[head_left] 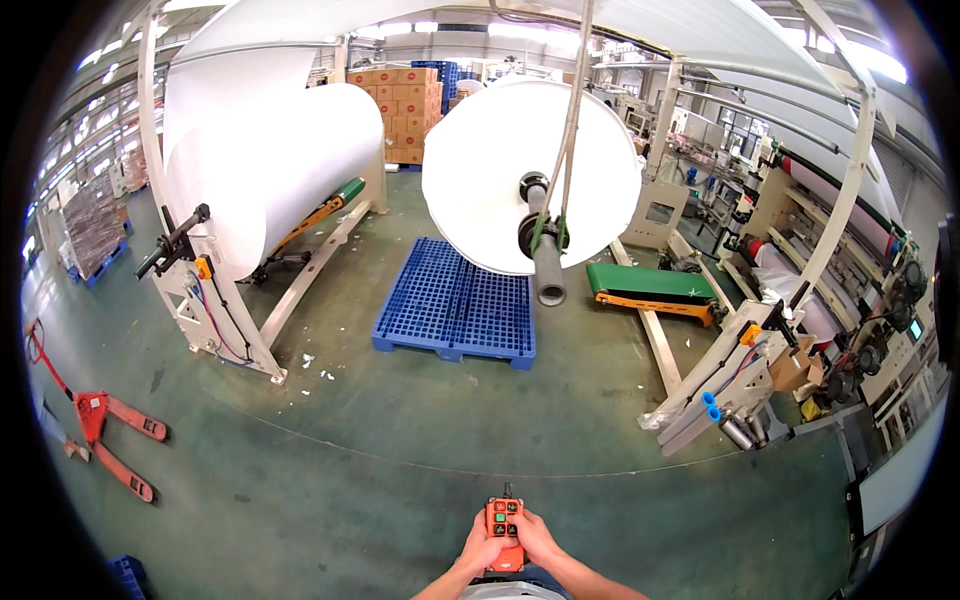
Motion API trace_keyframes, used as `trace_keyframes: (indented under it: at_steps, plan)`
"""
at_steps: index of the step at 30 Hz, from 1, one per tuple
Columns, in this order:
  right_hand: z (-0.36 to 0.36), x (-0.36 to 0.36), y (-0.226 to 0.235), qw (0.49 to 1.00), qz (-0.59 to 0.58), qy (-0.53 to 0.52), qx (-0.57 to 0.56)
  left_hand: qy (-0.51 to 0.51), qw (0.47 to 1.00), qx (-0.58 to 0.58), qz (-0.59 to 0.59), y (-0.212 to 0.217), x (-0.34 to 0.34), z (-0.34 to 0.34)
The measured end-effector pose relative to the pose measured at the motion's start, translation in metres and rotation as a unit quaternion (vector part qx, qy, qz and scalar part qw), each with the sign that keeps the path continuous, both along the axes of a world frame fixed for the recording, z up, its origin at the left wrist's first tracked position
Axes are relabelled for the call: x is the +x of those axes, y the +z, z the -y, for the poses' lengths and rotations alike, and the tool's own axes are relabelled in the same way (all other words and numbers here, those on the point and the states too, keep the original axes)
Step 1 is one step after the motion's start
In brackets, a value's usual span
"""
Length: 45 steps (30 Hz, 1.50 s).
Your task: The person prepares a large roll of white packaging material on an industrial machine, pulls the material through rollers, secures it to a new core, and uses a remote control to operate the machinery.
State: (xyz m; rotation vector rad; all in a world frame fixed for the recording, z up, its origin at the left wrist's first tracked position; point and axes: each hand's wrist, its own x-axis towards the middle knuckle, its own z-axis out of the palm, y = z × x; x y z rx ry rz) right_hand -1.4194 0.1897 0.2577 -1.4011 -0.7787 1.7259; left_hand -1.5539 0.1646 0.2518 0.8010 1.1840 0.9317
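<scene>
My left hand and my right hand are both closed round an orange crane remote control, held upright in front of my body. Its face carries several dark, red and green buttons, and my thumbs lie over or beside them. Ahead of me a large white paper roll hangs with its round end toward me. Out of its middle sticks a metal shaft. A lifting sling loops round the shaft and runs up out of view.
Below the roll lies a blue plastic pallet. Another paper roll sits in a stand at left. Right are a green-topped platform and a machine frame. A red pallet jack stands far left; stacked cartons stand behind.
</scene>
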Motion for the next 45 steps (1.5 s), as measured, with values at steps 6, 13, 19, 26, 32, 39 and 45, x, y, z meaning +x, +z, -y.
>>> trace_keyframes:
  at_steps: [6, 13, 19, 26, 32, 39, 45]
  plan:
    - [-0.003, 0.0, -0.003, 1.0, 0.012, 0.005, -0.005, 0.005, 1.0, 0.0, 0.014, -0.004, 0.0, 0.0]
    - [-0.002, -0.003, -0.003, 1.0, 0.008, 0.004, -0.01, 0.012, 1.0, 0.001, 0.004, 0.001, -0.003, 0.001]
    - [-0.002, -0.003, -0.012, 1.0, -0.008, 0.009, -0.008, 0.022, 1.0, -0.007, 0.019, 0.002, -0.005, 0.002]
    - [-0.005, -0.002, -0.005, 0.999, 0.006, 0.039, -0.011, 0.03, 0.998, -0.012, 0.044, 0.0, -0.004, 0.003]
    - [-0.008, -0.013, 0.01, 1.0, 0.006, 0.009, -0.028, 0.033, 0.999, 0.001, 0.002, 0.018, -0.01, -0.001]
    - [-0.011, -0.019, 0.001, 0.999, 0.002, 0.017, -0.035, 0.038, 0.999, 0.006, 0.008, 0.005, -0.017, -0.003]
    - [-0.016, -0.021, 0.006, 0.999, 0.028, 0.033, -0.028, 0.038, 0.999, 0.007, 0.037, -0.001, -0.018, -0.007]
